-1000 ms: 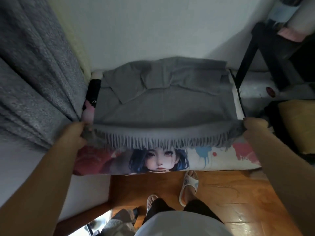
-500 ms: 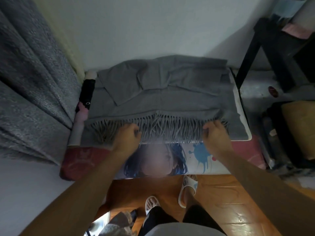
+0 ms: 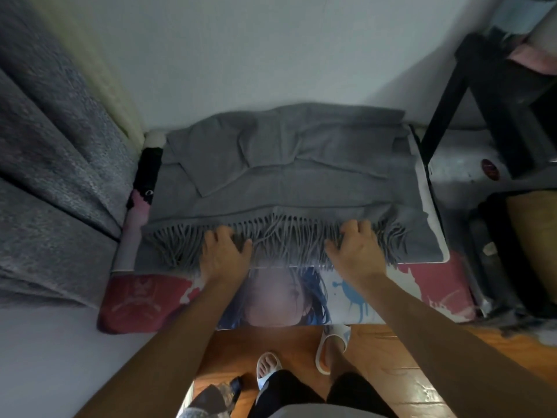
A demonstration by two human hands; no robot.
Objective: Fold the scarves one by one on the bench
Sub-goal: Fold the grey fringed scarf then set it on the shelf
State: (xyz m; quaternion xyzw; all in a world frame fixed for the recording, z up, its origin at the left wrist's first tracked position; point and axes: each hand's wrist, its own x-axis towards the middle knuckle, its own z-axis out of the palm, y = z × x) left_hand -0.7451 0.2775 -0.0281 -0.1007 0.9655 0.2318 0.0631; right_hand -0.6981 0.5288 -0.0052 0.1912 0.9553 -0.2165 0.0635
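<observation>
A grey scarf with a tasselled fringe lies spread in layers over the bench, its fringed edge toward me. My left hand rests on the fringe left of the middle, fingertips down among the tassels. My right hand rests on the fringe right of the middle in the same way. Neither hand lifts the cloth. The back of the scarf is rumpled into loose folds by the wall.
The bench has a printed cover hanging down its front. A grey curtain hangs at the left, and a black rack and a dark bag stand at the right. My slippered feet are on the wooden floor.
A second ago my hands held the fringed edge up at its two ends. The edge now lies flat on the bench and both hands have moved inward onto the fringe.
</observation>
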